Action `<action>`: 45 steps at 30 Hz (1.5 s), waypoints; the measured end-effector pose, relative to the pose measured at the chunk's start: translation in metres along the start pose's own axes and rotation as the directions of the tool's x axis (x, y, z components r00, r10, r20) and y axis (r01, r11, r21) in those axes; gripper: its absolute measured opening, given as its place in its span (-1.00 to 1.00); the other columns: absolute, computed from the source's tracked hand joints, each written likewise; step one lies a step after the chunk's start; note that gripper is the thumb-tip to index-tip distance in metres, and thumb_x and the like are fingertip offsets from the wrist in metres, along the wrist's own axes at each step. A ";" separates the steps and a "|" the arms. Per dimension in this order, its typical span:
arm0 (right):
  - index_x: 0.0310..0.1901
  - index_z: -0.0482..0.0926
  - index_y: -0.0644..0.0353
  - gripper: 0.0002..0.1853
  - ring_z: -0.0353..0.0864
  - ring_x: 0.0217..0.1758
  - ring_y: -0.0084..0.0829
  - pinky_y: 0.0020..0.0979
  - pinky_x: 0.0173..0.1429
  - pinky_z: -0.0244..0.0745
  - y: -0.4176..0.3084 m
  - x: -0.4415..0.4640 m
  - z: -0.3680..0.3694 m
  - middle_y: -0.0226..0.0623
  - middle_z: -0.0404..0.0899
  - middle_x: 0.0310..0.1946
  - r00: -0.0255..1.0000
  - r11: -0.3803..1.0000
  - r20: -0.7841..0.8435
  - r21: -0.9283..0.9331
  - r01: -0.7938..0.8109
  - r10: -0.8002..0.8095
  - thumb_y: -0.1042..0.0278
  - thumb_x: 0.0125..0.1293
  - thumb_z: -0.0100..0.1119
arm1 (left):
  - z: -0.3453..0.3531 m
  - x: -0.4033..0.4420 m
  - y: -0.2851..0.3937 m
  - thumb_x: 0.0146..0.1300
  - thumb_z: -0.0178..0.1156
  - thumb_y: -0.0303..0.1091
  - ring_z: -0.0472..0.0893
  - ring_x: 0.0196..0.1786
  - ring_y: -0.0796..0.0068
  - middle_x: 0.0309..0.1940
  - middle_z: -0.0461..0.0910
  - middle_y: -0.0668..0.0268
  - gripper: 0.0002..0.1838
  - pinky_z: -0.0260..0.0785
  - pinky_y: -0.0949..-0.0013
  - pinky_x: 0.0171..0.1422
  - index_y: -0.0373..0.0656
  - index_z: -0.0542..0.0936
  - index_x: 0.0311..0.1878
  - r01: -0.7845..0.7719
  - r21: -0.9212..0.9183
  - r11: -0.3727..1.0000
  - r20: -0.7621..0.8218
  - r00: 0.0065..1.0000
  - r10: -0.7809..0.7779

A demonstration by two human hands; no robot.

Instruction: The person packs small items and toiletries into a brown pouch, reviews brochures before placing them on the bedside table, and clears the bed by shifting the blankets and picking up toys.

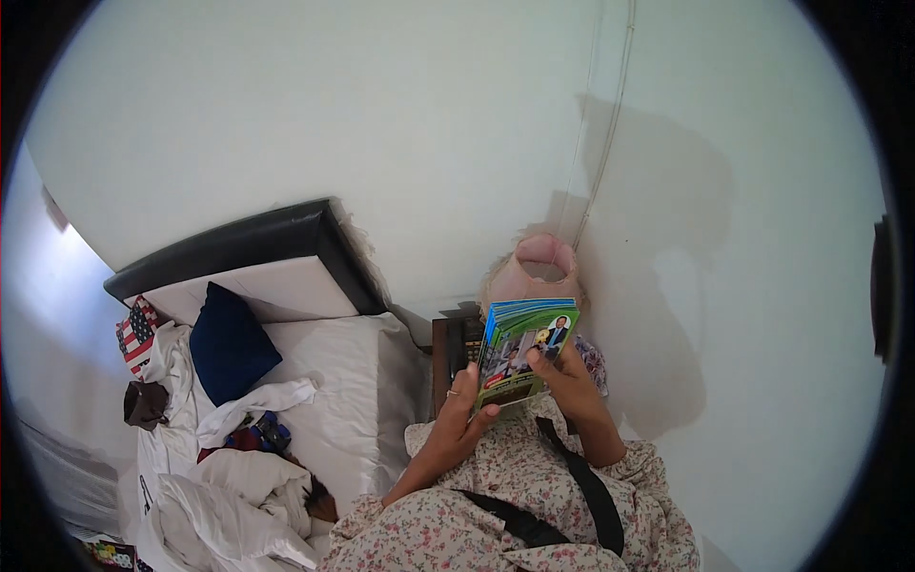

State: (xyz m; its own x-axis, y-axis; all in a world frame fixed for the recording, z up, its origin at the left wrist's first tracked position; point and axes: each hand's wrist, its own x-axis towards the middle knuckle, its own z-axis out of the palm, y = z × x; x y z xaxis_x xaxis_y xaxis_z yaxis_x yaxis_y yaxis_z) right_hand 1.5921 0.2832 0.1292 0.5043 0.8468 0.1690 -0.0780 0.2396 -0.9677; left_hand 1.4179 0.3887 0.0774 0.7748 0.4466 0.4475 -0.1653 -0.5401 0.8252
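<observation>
A stack of thin booklets (519, 348) with a green printed cover and blue edges is held up in front of my body. My left hand (457, 417) grips its lower left side, thumb at the bottom edge and a ring on one finger. On the right side, my right hand (564, 379) holds the stack with its thumb on the cover. The fingers behind the booklets are hidden. Just beyond the stack stands a pink lampshade (534, 276).
To the left is a bed (334, 353) with a black and white headboard (229, 253), a dark blue pillow (229, 345), a flag-patterned pillow (138, 334) and crumpled clothes (238, 496). A dark bedside table (440, 357) stands beside it, against the white wall (381, 114).
</observation>
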 end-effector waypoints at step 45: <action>0.10 0.45 0.21 -0.61 0.48 0.00 -0.55 -0.46 0.13 0.37 0.026 0.007 0.006 -0.40 0.56 -0.06 0.994 0.994 -0.103 0.110 -0.020 0.031 0.18 0.37 0.24 | -0.005 0.009 0.032 0.49 -0.07 -0.25 0.44 0.05 -0.14 0.13 0.28 -0.18 -0.46 0.30 0.12 0.19 -0.23 0.18 0.45 0.040 0.242 0.969 0.107 0.992 -0.067</action>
State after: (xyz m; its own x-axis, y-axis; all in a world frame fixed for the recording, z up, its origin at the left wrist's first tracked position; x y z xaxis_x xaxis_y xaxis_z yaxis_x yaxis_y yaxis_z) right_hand 1.5890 0.2984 0.1062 0.5872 0.8007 0.1188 -0.1821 0.2737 -0.9444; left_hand 1.4166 0.3792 0.1095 0.8447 0.4033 0.3518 0.0183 -0.6787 0.7342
